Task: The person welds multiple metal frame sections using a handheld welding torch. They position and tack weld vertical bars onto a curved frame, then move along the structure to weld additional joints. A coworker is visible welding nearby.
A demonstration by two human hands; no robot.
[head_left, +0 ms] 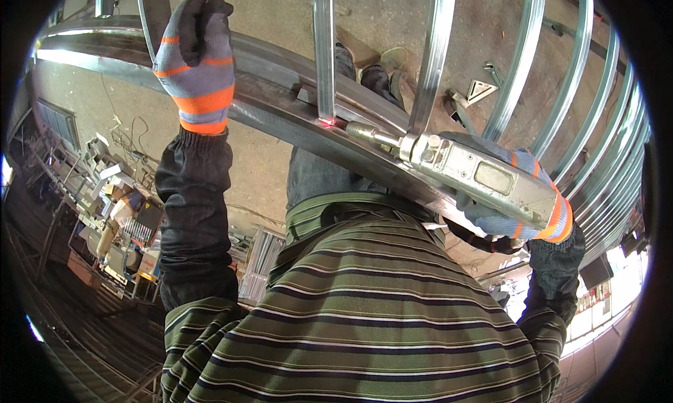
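Observation:
My right hand, in a grey glove with orange bands, is closed round a silver hand-held laser welding gun. The gun points left. Its nozzle tip is at the foot of a shiny square metal tube, where a small red glow shows on the curved metal rail. My left hand, in a matching glove with dark fingers, is raised over the rail's left part, beside a dark upright bar. Its fingers point away from me, partly bent, with nothing visible between them; whether it touches the rail is hidden.
Several parallel upright tubes curve away on the right. On the floor beyond the rail lie a triangular metal square and small tools. A cluttered bench stands at left, near a bundle of metal tubes. Shoes show beneath the rail.

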